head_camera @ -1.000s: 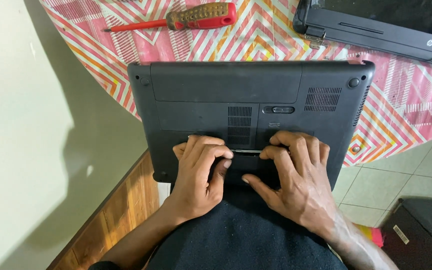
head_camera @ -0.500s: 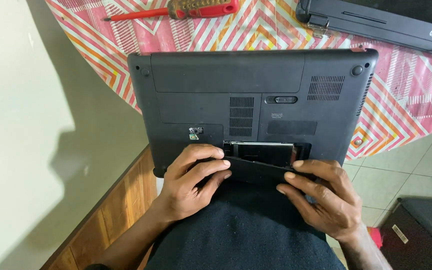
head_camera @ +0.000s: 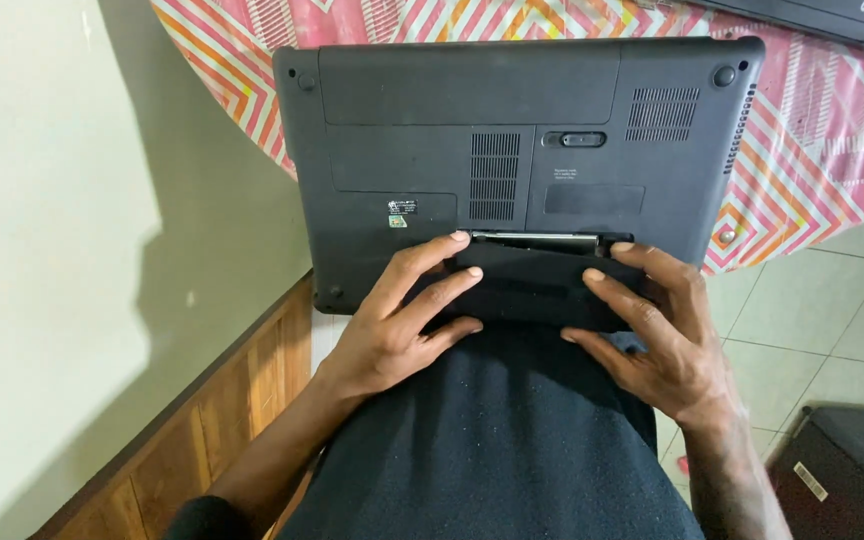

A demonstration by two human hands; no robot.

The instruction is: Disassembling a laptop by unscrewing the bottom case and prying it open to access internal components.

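Observation:
A black laptop (head_camera: 512, 150) lies upside down, its far half on a patterned tablecloth and its near edge over my lap. A flat black cover panel (head_camera: 537, 285) sits at the near edge, pulled back so that a thin metal-edged slot (head_camera: 537, 238) shows behind it. My left hand (head_camera: 402, 320) lies on the panel's left part with its fingers spread across it. My right hand (head_camera: 652, 340) grips the panel's right end, fingers on top.
The pink, orange and white zigzag tablecloth (head_camera: 812, 150) covers the table. A second black device (head_camera: 852, 20) lies at the far right edge. A pale wall with wooden skirting (head_camera: 202, 430) is at left, tiled floor and a dark box (head_camera: 852, 470) at right.
Both hands have slid the cover panel toward me, baring the slot behind it. The camera has moved closer, so the red-handled screwdriver is out of view.

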